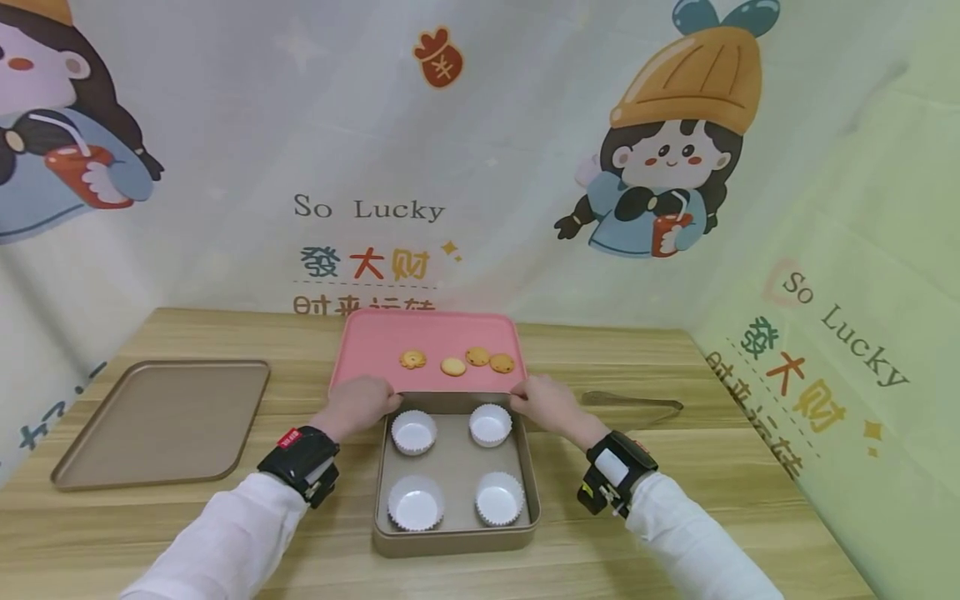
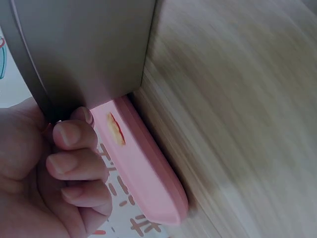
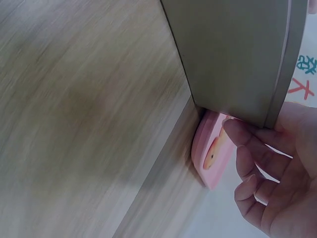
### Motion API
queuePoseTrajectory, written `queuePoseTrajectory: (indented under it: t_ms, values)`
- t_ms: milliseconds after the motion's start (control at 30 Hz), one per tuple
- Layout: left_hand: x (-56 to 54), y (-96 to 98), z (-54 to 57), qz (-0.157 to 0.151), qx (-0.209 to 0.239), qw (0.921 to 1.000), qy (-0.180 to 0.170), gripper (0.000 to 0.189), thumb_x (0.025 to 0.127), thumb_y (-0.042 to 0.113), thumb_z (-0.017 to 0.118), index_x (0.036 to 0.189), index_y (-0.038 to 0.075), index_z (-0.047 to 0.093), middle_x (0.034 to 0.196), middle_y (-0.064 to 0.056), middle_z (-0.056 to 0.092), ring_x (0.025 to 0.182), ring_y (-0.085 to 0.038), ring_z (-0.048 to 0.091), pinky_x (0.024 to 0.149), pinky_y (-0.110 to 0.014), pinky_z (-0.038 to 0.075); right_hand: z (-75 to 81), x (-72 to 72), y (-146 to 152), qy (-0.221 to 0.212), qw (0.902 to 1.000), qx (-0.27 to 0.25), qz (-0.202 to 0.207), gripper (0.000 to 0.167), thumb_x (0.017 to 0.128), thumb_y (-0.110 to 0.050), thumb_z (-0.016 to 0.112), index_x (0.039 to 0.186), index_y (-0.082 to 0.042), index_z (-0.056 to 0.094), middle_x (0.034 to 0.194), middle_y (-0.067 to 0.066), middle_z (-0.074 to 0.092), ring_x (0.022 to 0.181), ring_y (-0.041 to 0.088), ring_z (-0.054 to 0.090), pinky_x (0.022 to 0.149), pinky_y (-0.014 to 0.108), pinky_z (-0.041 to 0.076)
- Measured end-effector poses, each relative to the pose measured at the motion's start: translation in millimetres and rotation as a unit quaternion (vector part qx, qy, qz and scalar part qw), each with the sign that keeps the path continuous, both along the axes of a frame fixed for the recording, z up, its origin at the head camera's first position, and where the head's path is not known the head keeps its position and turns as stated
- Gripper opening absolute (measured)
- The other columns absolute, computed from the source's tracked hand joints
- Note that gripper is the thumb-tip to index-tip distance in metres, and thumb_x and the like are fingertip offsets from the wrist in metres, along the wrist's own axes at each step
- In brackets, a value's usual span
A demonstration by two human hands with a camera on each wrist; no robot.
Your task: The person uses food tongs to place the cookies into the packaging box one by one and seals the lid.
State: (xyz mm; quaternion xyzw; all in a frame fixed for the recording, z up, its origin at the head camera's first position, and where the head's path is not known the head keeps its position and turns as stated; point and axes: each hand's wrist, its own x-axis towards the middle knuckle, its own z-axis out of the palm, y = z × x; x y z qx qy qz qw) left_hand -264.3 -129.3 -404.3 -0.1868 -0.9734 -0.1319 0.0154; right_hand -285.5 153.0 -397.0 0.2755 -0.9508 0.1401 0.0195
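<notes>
A deep bronze baking pan point(image 1: 456, 543) stands in front of the person, with several white paper baking cups point(image 1: 416, 505) inside, near its corners. My left hand point(image 1: 362, 407) grips the far left corner by the rim; in the left wrist view its fingers point(image 2: 77, 164) are curled under that rim. At the far right corner, my right hand point(image 1: 551, 407) pinches the rim between thumb and fingers. Directly behind the pan lies a pink tray point(image 1: 435, 330) with several small cookies point(image 1: 453, 367) on it. The pan's side wall point(image 3: 228, 54) fills the top of the right wrist view.
A flat bronze baking sheet point(image 1: 161, 421) lies on the wooden table point(image 1: 300, 542) at the left. To the right of the right hand are tongs point(image 1: 633, 401). A printed cloth point(image 1: 510, 167) hangs behind the table and along its sides.
</notes>
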Motion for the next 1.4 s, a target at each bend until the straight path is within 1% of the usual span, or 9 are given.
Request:
queuePoseTrajectory:
  t_ms: [500,667,800,900,1067,1167,1267,1333,1400]
  values:
    - [2.9,5.5,1.7,0.02,0.023,0.9995,0.002,0.037,0.089,0.022,0.053,0.055,0.011,0.044,0.052,0.001,0.04,0.049,-0.015,0.04,0.046,-0.03,0.034,-0.2,0.7,6,-0.016,0.9996,-0.021,-0.013,0.039,0.086,-0.012,0.053,0.052,-0.016,0.035,0.046,-0.009,0.028,0.042,0.004,0.028,0.041,0.02,0.021]
    - [15.7,5.3,4.5,0.029,0.029,0.9988,0.027,0.043,0.089,0.029,0.055,0.053,0.011,0.041,0.049,0.003,0.034,0.046,-0.014,0.038,0.043,-0.029,0.032,-3.2,-0.1,4,-0.019,0.9993,-0.029,-0.011,0.039,0.086,-0.01,0.052,0.051,-0.015,0.036,0.045,-0.009,0.031,0.041,0.005,0.031,0.041,0.02,0.023]
    - [33.0,6.8,7.9,0.026,0.019,0.9995,0.003,0.042,0.089,0.029,0.054,0.053,0.01,0.043,0.049,0.001,0.038,0.044,-0.014,0.041,0.04,-0.028,0.034,-3.1,-0.1,4,-0.016,0.9993,-0.034,-0.01,0.039,0.086,-0.009,0.052,0.052,-0.015,0.035,0.045,-0.009,0.03,0.041,0.005,0.03,0.041,0.02,0.023]
    - [43.0,9.8,6.3,0.016,-0.005,0.9999,-0.004,0.035,0.089,0.022,0.053,0.057,0.009,0.047,0.052,-0.001,0.042,0.047,-0.015,0.043,0.038,-0.03,0.036,-2.8,0.7,4,-0.012,0.9991,-0.039,-0.014,0.039,0.086,-0.008,0.053,0.051,-0.014,0.036,0.045,-0.009,0.031,0.041,0.005,0.031,0.041,0.02,0.023]
    - [49.8,15.7,-1.0,-0.033,-0.115,0.9888,0.089,0.023,0.083,0.007,0.057,0.061,0.01,0.051,0.053,-0.002,0.041,0.049,-0.019,0.047,0.036,-0.035,0.042,-1.6,1.4,6,-0.015,0.9992,-0.032,-0.019,0.038,0.085,-0.01,0.053,0.051,-0.015,0.037,0.045,-0.009,0.033,0.041,0.005,0.033,0.041,0.021,0.025]
    - [52.4,17.7,-3.0,-0.031,-0.14,0.984,0.106,0.023,0.081,0.004,0.059,0.061,0.011,0.051,0.053,-0.002,0.04,0.048,-0.019,0.047,0.035,-0.035,0.042,0.1,1.5,9,-0.035,0.9985,-0.04,-0.008,0.038,0.089,-0.015,0.052,0.054,-0.015,0.038,0.047,-0.008,0.032,0.043,0.005,0.032,0.042,0.021,0.025]
    - [53.6,18.8,-2.7,-0.015,-0.137,0.9861,0.092,0.022,0.082,0.004,0.059,0.062,0.01,0.052,0.053,-0.002,0.039,0.049,-0.018,0.046,0.035,-0.035,0.042,4.7,-2.7,18,-0.062,0.9951,-0.074,0.019,0.03,0.094,-0.02,0.05,0.065,-0.011,0.055,0.058,-0.002,0.049,0.053,0.009,0.043,0.05,0.024,0.035]
    - [54.0,19.5,-1.8,-0.007,-0.134,0.9876,0.081,0.022,0.082,0.004,0.058,0.062,0.011,0.052,0.054,-0.002,0.04,0.049,-0.018,0.046,0.035,-0.034,0.042,9.9,-6.8,31,-0.074,0.9924,-0.093,0.031,0.022,0.095,-0.018,0.048,0.085,-0.005,0.064,0.076,0.007,0.06,0.068,0.014,0.053,0.061,0.028,0.043]
    - [54.0,20.6,-0.8,-0.006,-0.133,0.988,0.078,0.021,0.082,0.004,0.058,0.063,0.01,0.052,0.054,-0.002,0.039,0.049,-0.018,0.045,0.035,-0.034,0.042,16.0,-10.9,49,-0.07,0.992,-0.097,0.039,0.022,0.095,-0.01,0.047,0.106,0.002,0.061,0.099,0.017,0.061,0.087,0.023,0.056,0.074,0.035,0.045]
